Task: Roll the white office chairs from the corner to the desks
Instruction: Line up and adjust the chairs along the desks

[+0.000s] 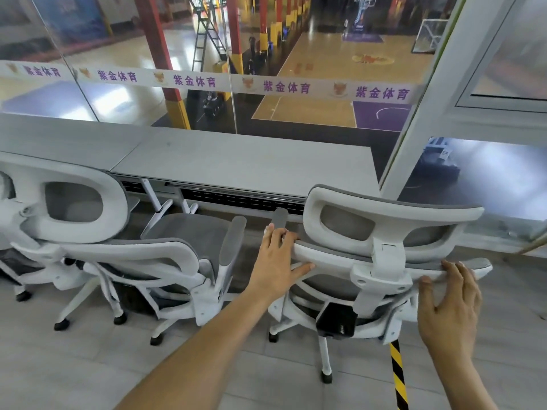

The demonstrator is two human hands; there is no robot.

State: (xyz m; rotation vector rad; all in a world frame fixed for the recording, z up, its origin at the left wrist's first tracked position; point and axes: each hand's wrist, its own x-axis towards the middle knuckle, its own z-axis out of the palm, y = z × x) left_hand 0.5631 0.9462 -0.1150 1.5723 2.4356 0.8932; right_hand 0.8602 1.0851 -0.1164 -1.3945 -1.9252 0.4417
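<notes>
A white office chair (331,259) with grey mesh and a headrest stands in front of the grey desk (251,161), its seat facing the desk edge. My left hand (275,261) grips the left end of its backrest rim, fingers over the top and thumb underneath. My right hand (450,303) holds the right end of the same rim loosely, fingertips on top and thumb below. A second white chair (165,253) is at the desk just to the left, its backrest reclined. A third chair's headrest (74,184) shows at the far left.
Behind the desk a glass wall (266,113) with a printed white band overlooks a sports hall. A white window pillar (429,99) rises at the desk's right end. A yellow-and-black striped strip (398,374) runs along the tiled floor under the chair.
</notes>
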